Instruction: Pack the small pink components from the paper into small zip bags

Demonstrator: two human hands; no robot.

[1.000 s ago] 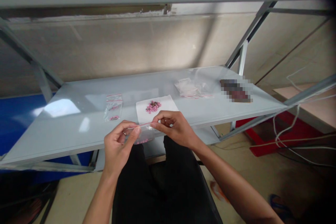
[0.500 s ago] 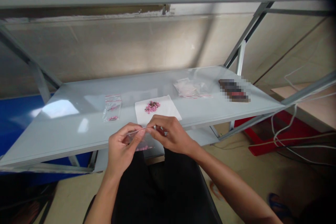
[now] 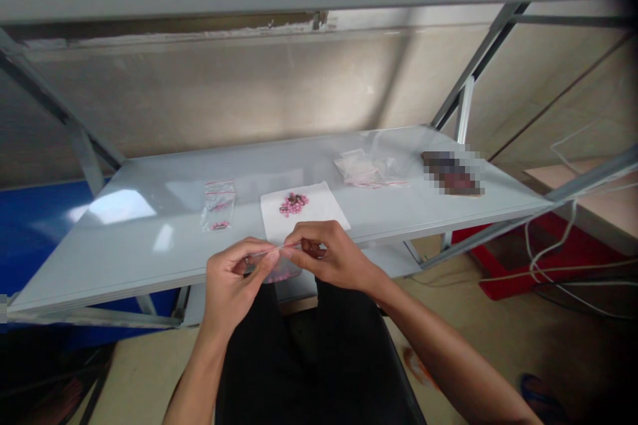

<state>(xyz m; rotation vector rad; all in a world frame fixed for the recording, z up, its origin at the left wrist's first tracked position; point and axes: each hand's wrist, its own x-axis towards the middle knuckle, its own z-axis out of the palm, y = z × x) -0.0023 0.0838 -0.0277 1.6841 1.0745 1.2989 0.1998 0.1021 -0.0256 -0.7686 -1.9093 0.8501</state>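
Note:
Between my two hands is a small clear zip bag [image 3: 282, 272] with pink beads low inside it, held just off the table's front edge. My left hand [image 3: 244, 279] pinches its top strip from the left, thumb against fingers. On the right of the same strip, my right hand [image 3: 329, 252] pinches close beside the left thumb. Beyond my hands, a heap of pink and dark beads [image 3: 295, 204] lies on a white sheet of paper [image 3: 329, 202]. Left of the paper are filled clear zip bags [image 3: 219, 202] with red-lined tops and pink pieces in them.
A pile of clear bags [image 3: 366, 169] lies right of the paper, and a blurred dark object [image 3: 451, 172] sits farther right on the grey table [image 3: 164, 212]. Metal frame bars [image 3: 478, 66] rise at the back right. Loose cables [image 3: 543, 265] hang over a red base at right.
My right fingers have slid slightly along the bag's top, and the bag has tilted a little. The whole view has shifted slightly; the things on the table stay put.

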